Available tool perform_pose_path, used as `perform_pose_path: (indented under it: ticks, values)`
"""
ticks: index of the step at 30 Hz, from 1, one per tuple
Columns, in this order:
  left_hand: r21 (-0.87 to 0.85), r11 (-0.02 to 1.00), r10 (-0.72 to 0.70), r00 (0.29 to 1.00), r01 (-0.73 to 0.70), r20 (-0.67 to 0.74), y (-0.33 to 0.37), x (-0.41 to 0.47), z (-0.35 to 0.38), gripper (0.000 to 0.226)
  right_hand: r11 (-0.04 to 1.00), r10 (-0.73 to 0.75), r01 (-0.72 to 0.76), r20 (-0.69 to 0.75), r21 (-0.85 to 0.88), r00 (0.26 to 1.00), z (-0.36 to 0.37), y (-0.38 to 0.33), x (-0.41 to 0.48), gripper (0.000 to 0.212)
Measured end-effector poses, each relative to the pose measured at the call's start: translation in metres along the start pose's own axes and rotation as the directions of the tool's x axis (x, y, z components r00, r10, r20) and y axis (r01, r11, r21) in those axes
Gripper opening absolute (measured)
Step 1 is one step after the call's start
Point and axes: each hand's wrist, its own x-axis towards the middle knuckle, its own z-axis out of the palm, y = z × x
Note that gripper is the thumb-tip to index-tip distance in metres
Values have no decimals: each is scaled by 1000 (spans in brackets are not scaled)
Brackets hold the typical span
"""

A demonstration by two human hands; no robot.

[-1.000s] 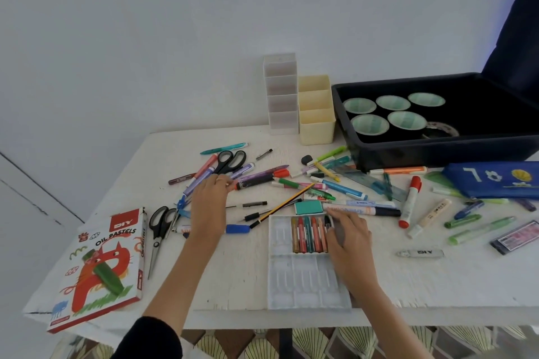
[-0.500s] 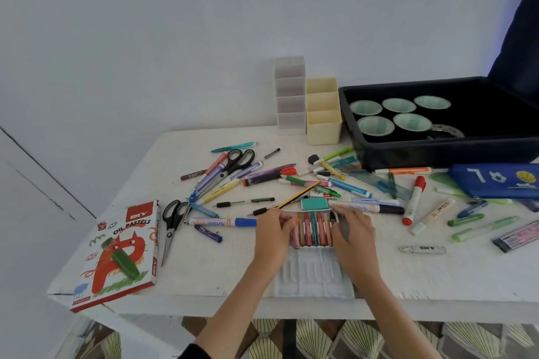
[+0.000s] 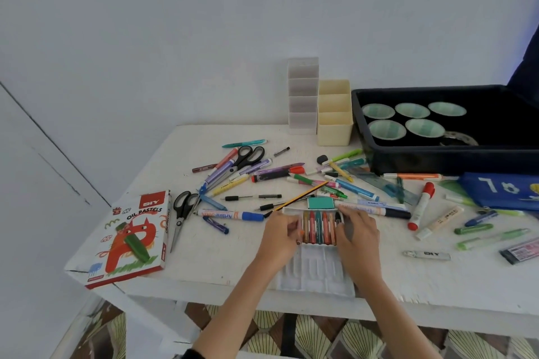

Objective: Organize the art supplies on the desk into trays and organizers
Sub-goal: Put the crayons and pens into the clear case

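Observation:
A white plastic pastel tray (image 3: 315, 274) lies at the desk's front edge. Several oil pastels (image 3: 319, 227) stand side by side in its far row. My left hand (image 3: 278, 234) is at the row's left end, its fingers curled round an orange-tipped pastel (image 3: 300, 232). My right hand (image 3: 355, 232) rests on the tray's right side, with its fingers laid over the row's right end. Pens, markers and a pencil lie scattered just beyond the tray. A white organizer (image 3: 302, 96) and a cream organizer (image 3: 334, 125) stand at the back.
The oil pastels box (image 3: 131, 239) lies at the front left corner. Two black scissors (image 3: 182, 213) (image 3: 248, 156) are among the pens. A black bin (image 3: 437, 154) holding several green cups sits at the back right. A blue pencil case (image 3: 501, 191) and a loose grey pastel (image 3: 427, 255) lie to the right.
My left hand came back from the pens at the left to the left end of the pastel row. My right hand stayed on the tray's right side.

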Motion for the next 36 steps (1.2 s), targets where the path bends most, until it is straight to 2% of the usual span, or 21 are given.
perform_pose_path:
  ticks: [3, 6, 8, 11, 14, 16, 21, 24, 27, 30, 33, 36]
  values:
    - [29, 999, -16, 999, 17, -35, 2, 1, 5, 31, 1000, -6, 6, -2, 2, 1000, 0, 1, 0, 37]
    - [117, 993, 32, 996, -22, -81, -1, 1, 14, 32, 1000, -14, 14, -2, -10, 1000, 1, 2, -1, 38]
    - [93, 995, 35, 995, -26, -92, -5, 4, 19, 22, 1000, -17, 16, -7, -4, 1000, 2, 2, -1, 38]
    - [145, 989, -7, 988, 29, -151, -12, 5, 23, 1, 999, -30, 29, -13, -24, 999, 3, 2, 0, 38]
    - [101, 994, 47, 996, -40, -71, -9, 4, 18, 14, 997, -25, 24, -5, -74, 1000, 3, 1, 2, 39]
    - [130, 988, 94, 993, -84, -74, -8, -1, 11, 26, 993, -24, 25, 13, -111, 1000, 2, -1, 2, 40]
    - [-24, 997, 55, 931, -68, -361, -22, -10, -15, 23, 959, -42, 47, 22, -280, 999, -5, -23, 11, 44]
    - [-42, 998, 24, 901, -47, -433, -40, -13, -44, 20, 979, -104, 110, 40, -171, 994, 4, -51, 12, 40]
    - [-40, 998, -59, 884, 45, -464, -60, -8, -77, 21, 978, -209, 210, 142, 6, 968, 26, -82, 7, 26]
    - [8, 992, -108, 858, 129, -502, -79, 1, -105, 20, 953, -302, 283, 238, 111, 923, 56, -110, -3, 20]
    - [121, 981, -69, 858, 151, -509, -97, 12, -126, 21, 927, -374, 346, 281, 145, 884, 90, -132, -11, 15]
    - [309, 949, 74, 916, 56, -394, -116, 27, -141, 28, 925, -376, 368, 354, 91, 856, 120, -148, -18, 18]
